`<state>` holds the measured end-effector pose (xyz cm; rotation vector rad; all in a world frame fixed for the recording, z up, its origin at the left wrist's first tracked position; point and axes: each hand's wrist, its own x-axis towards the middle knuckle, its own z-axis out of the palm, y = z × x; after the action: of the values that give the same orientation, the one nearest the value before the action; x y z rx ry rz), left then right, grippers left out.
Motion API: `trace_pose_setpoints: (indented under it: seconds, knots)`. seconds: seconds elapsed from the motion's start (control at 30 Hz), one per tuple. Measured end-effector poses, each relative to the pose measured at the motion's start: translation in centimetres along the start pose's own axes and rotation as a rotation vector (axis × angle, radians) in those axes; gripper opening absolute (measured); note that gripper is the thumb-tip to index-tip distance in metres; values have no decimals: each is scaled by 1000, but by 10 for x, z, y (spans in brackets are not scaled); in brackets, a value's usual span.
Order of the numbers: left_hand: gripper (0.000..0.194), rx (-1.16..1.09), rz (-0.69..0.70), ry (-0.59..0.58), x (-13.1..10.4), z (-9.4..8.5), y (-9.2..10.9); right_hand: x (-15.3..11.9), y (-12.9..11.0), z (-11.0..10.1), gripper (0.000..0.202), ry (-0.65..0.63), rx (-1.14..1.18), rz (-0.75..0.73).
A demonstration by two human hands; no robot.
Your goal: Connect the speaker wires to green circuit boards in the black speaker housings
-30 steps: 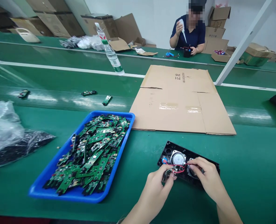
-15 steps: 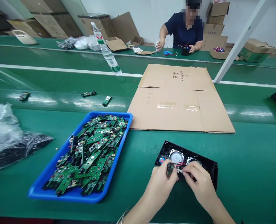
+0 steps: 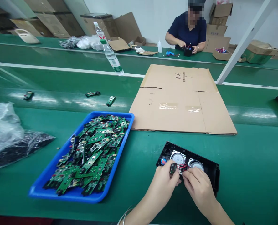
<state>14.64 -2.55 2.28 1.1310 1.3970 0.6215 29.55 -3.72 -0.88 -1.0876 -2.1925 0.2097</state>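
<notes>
Lower right of frame: left hand (image 3: pixel 165 178) pinches small circuit board (image 3: pixel 173 168); right hand (image 3: pixel 196 182) grips its red wires (image 3: pixel 183 166) over black speaker housing (image 3: pixel 213 170) on bench (image 3: pixel 139 150). Risk, as judged: hard tug could snap thin wires; loose pinch could drop board.

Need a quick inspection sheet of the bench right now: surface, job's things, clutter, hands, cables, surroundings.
Surface: green bench.
Job's things: black speaker housing with two round speakers; small circuit board pinched over it.
Clutter: blue tray heaped with green boards; flattened cardboard; plastic bag; water bottle; loose boards on the belt.
Hands: left hand holds the board; right hand pinches at the wires.
Cables: red wires between board and speakers.
Surroundings: a person working opposite; stacked cartons.
</notes>
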Motion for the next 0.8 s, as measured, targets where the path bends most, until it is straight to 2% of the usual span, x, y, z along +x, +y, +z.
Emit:
trace_pose_setpoints:
  seconds: [0.23,0.3,0.37,0.47,0.53,0.67,0.8]
  knots:
    - [12,10,5,-30,3,0,1,-1,-3,1,13,53,-61,-73]
    - [13,7,14,-46,3,0,1,-2,-2,1,13,65,-48,-56]
    - [14,6,33,-68,2,-1,1,-3,-1,2,15,60,13,12]
    - [17,35,114,-125,-1,-5,1,-5,2,1,7,36,193,227]
    - [20,91,197,-154,-3,-8,1,-4,4,0,15,-17,292,343]
    - [22,262,331,-114,-5,-10,-2,-1,6,-3,23,-136,333,365]
    - [23,310,396,-99,-5,-9,-7,-2,6,-1,23,-138,326,375]
